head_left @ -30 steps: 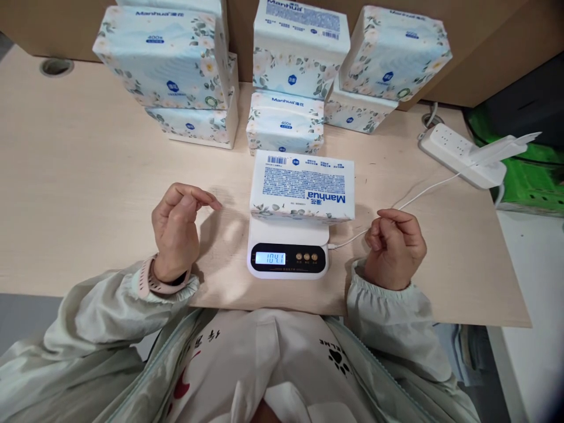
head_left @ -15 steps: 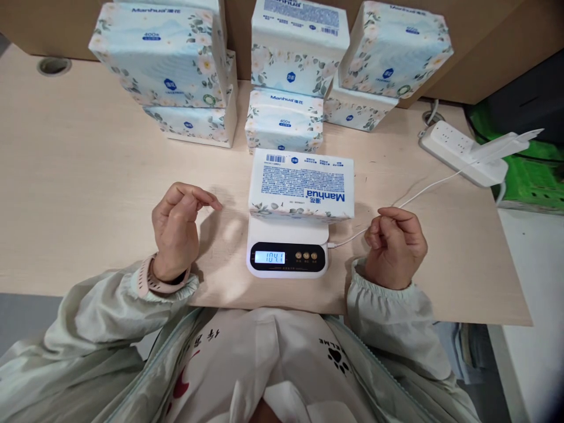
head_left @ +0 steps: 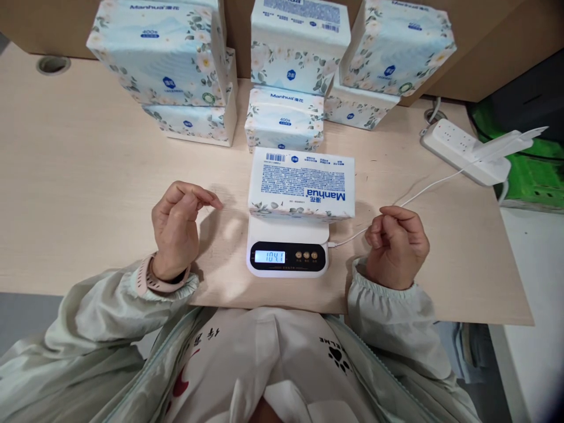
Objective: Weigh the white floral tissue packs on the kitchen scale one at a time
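A white digital kitchen scale lies flat before me, its lit display reading 104.1. On top of it rests a tissue pack with blue print facing up. To the left of the scale, my left hand is closed, fingers pressed together and bent, holding nothing. My right hand sits right of the scale, loosely closed with nothing visible in it. The scale's thin white cable passes by the right fingers. Neither hand touches the scale or the pack.
Behind the scale stand stacks of tissue packs: a left stack, a middle stack and a right stack. A white power strip lies at the right, beside a green object. Brown cardboard closes off the back.
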The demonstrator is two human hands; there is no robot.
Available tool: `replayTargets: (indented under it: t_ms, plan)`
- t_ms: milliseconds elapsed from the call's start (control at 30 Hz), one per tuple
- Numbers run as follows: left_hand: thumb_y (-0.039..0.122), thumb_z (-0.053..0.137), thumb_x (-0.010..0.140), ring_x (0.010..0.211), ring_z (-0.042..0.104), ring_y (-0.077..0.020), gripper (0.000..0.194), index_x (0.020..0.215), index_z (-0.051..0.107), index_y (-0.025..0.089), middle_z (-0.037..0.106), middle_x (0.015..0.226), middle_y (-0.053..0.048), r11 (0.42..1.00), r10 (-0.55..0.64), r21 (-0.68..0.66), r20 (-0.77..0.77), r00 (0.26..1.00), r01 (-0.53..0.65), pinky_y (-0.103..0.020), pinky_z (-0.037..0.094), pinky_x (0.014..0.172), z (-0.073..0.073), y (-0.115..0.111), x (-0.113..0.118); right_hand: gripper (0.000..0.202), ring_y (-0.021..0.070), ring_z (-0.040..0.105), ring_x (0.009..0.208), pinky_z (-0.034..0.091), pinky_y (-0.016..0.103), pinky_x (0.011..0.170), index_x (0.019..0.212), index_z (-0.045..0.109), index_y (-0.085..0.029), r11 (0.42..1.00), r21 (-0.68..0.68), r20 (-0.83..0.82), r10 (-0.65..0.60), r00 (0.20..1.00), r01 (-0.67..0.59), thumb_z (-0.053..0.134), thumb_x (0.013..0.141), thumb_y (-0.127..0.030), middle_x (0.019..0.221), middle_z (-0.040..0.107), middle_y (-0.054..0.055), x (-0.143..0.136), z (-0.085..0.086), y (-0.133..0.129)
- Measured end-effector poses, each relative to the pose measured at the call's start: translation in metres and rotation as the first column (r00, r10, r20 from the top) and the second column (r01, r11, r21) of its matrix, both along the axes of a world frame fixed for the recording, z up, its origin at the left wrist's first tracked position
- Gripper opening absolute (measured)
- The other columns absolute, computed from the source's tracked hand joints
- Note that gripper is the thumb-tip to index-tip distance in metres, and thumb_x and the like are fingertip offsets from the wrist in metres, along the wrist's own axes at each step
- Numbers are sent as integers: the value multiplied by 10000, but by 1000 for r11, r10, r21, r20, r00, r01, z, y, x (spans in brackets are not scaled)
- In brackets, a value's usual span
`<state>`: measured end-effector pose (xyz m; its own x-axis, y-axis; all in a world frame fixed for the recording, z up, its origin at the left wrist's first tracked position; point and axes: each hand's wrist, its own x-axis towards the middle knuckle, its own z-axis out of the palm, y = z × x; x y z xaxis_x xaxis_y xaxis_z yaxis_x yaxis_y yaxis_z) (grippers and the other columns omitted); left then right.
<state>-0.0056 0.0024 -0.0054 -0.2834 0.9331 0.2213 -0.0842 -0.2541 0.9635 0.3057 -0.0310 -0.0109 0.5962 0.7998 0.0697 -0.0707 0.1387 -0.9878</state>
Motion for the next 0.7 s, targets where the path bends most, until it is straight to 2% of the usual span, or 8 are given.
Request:
replayTargets:
  t_ms: [200, 400, 700]
  plan:
    - [315, 758, 868, 662, 705, -191, 158, 741, 789, 227, 743, 714, -26, 1000, -5, -4, 11, 1000, 5, -343, 566, 712, 2, 1, 0, 199, 46, 339, 440, 243, 199, 443, 791, 718, -204, 999, -30, -28, 13, 1000, -14, 812, 800, -379, 568, 555, -52, 0, 3, -1]
    - [321, 751, 893, 675, 709, -196, 166, 752, 793, 245, 742, 725, -27, 1000, -18, 0, 6, 1000, 18, -353, 579, 712, 1, 0, 0, 142, 45, 353, 438, 248, 192, 447, 819, 728, -206, 999, -29, -36, 15, 999, -16, 805, 749, -301, 562, 565, -63, 1, 3, 0]
    - [303, 713, 906, 684, 702, -194, 171, 773, 805, 247, 748, 742, -37, 999, -42, 1, 15, 999, 42, -367, 579, 724, 1, 0, -1, 193, 46, 374, 425, 249, 196, 440, 832, 742, -196, 1000, -14, -37, 27, 999, -28, 830, 753, -349, 555, 584, -58, 1, 4, 0]
